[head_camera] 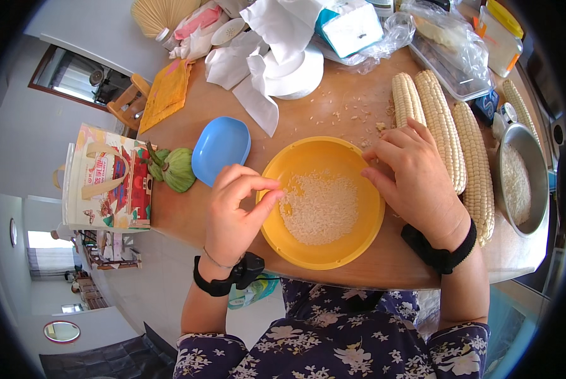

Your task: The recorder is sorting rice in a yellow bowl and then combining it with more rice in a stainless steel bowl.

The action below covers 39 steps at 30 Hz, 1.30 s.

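Note:
A yellow plastic bowl (323, 258) stands on the table before me, white rice grains (321, 208) spread over its bottom. My left hand (240, 199) is at the bowl's left rim. Its thumb and forefinger tips almost meet over the inside edge; whether a grain is between them is too small to tell. At the right rim is my right hand (406, 175), thumb and forefinger slightly apart, with nothing visible between them. Just beyond and beside it lie several white corn cobs (437, 123), partly covered by that hand.
A metal bowl of rice (522, 184) sits at the far right. Left of the yellow bowl are a blue plastic dish (222, 147), a green ribbed squash-like vegetable (177, 170) and a printed bag (110, 180). Loose grains (354, 111), crumpled paper (283, 28) and a plastic container (453, 71) lie farther back.

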Each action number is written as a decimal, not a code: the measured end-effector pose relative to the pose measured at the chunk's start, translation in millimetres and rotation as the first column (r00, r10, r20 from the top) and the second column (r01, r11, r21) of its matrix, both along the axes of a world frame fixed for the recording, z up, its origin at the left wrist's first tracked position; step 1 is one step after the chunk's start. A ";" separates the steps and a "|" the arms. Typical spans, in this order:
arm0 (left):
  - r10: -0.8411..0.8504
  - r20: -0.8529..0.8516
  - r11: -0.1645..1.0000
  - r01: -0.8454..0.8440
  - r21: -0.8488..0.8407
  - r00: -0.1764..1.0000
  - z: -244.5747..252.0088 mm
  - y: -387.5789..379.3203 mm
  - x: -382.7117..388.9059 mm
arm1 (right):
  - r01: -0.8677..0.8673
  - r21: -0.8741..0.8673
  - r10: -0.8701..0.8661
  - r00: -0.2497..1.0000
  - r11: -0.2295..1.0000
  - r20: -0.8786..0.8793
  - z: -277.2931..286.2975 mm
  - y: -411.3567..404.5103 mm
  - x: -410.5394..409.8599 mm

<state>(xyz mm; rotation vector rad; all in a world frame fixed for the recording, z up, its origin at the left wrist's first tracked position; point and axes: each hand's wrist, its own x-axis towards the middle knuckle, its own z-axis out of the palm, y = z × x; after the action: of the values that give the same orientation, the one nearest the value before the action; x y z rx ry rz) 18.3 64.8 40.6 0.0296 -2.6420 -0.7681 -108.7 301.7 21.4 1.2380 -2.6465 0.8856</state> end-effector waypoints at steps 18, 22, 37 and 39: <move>0.201 0.086 0.969 -0.185 -0.167 0.976 -31.6 -44.5 26.4 | -0.031 -0.057 0.030 0.999 0.998 -0.018 4.8 0.8 -3.8; 0.185 0.141 0.954 -0.143 -0.265 0.973 -33.8 -50.3 29.0 | -0.028 -0.045 0.026 0.999 0.999 -0.043 3.4 -0.1 -3.1; 0.236 0.381 0.913 -0.070 -0.401 0.894 4.0 -16.1 23.8 | -0.018 0.038 0.018 1.000 0.999 0.002 4.1 0.5 -0.4; 0.042 0.081 0.946 -0.014 -0.325 0.996 1.6 -6.9 17.6 | -0.019 0.034 0.019 1.000 0.999 0.004 4.6 0.5 -0.6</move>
<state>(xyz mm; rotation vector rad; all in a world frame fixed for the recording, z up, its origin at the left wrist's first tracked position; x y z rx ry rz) 35.9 57.9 42.2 0.0110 -2.8108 -0.3203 -109.3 302.3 26.0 1.2723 -2.6674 0.8500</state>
